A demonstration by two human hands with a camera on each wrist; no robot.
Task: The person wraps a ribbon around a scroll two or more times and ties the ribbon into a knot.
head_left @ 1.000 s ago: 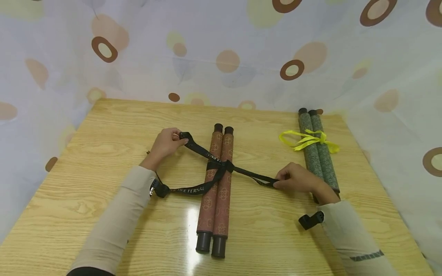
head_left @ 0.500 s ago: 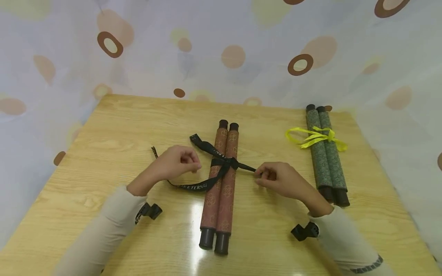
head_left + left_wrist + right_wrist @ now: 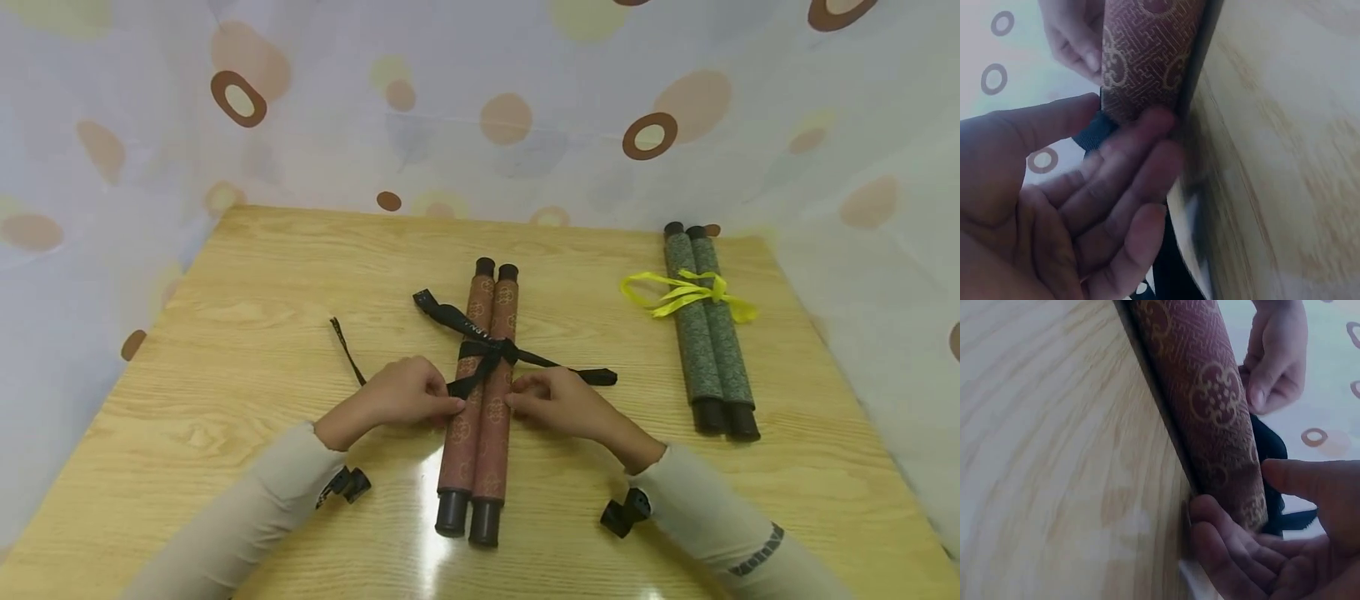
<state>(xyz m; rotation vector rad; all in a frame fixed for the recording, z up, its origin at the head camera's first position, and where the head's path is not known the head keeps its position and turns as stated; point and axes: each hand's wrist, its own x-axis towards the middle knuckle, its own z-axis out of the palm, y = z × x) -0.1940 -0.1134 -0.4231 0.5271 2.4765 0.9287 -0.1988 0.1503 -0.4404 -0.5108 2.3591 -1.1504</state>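
Note:
A pair of reddish-brown scrolls (image 3: 494, 442) with gold pattern and dark end knobs lies side by side on the table. A black printed ribbon (image 3: 450, 317) is tied round their middle, its ends trailing to both sides. My left hand (image 3: 401, 392) is at the left scroll's side, thumb tip at its edge, fingers loosely bent and blurred in the left wrist view. Across from it, my right hand (image 3: 558, 400) has its thumb tip and fingertips (image 3: 1205, 512) right at the right scroll's side. Neither hand holds the ribbon. Part of the ribbon is hidden behind the left hand.
Two grey-green scrolls (image 3: 716, 350) tied with a yellow ribbon (image 3: 675, 296) lie at the right rear of the wooden table (image 3: 300, 267). A white curtain (image 3: 450, 83) with brown and yellow spots hangs along the back and sides.
Both hands have let go of the black ribbon's ends, which now lie loose. The hands have moved inward to either side of the brown scrolls, below the knot.

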